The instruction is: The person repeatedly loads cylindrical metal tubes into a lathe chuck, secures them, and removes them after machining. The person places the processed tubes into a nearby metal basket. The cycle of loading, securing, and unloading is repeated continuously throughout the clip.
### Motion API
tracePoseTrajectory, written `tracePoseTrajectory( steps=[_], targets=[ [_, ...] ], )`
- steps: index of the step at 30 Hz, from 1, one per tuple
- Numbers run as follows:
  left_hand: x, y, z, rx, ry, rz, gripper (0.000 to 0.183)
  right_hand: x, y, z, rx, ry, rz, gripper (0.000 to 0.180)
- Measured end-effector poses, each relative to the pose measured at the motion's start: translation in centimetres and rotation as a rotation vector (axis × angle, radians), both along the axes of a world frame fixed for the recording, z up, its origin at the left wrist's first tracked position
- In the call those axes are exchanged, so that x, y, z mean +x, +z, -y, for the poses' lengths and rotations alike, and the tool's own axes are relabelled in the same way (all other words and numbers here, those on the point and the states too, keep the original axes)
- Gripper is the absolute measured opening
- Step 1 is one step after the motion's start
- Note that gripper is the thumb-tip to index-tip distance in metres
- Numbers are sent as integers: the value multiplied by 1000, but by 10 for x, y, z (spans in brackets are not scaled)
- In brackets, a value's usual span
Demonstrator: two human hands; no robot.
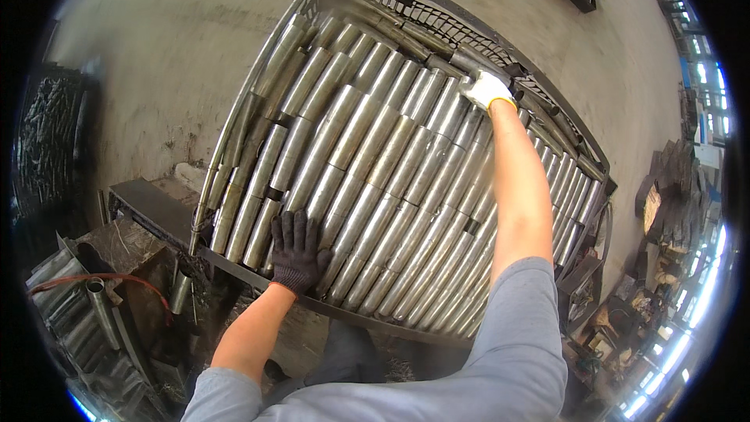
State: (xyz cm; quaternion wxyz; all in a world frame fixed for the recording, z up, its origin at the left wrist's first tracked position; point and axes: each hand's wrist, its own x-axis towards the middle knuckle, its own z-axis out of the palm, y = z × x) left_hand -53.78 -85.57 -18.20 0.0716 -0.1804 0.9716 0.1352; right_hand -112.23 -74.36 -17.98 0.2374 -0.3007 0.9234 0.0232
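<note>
Rows of short shiny metal tubes (pixel 375 152) fill a wire-mesh metal bin (pixel 451 23) in front of me. My left hand (pixel 296 249), in a dark knit glove, lies palm down with spread fingers on the tubes by the bin's near rim (pixel 375 319). My right hand (pixel 486 89), in a white glove with a yellow cuff, reaches to the tubes near the far mesh wall. Its fingers are partly hidden, so I cannot tell whether they grip a tube. Along that wall, other tubes (pixel 430 40) lie crosswise to the rows.
At the lower left, a tube (pixel 102 310) stands beside a red cord (pixel 117 276) and a dark metal ledge (pixel 152 208). A bundle of dark metal pieces (pixel 50 135) is at the far left. Assorted dark items (pixel 668 205) lie on the floor at right.
</note>
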Motion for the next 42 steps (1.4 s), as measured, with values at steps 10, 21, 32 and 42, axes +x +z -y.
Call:
tracePoseTrajectory(
  steps=[10,21,32,42],
  targets=[
    [13,-14,-4,29,6,-32,87,12,89,-26,-22,233,417,54],
    [38,79,-39,334,69,-164,106,412,252,-103,-888,207,-109,27],
    [582,295,-161,1055,541,-331,84,915,300,-107,-695,1202,793,24],
    [966,309,-318,469,1515,-1068,53,1292,391,-73,-755,1645,1007,20]
  ],
)
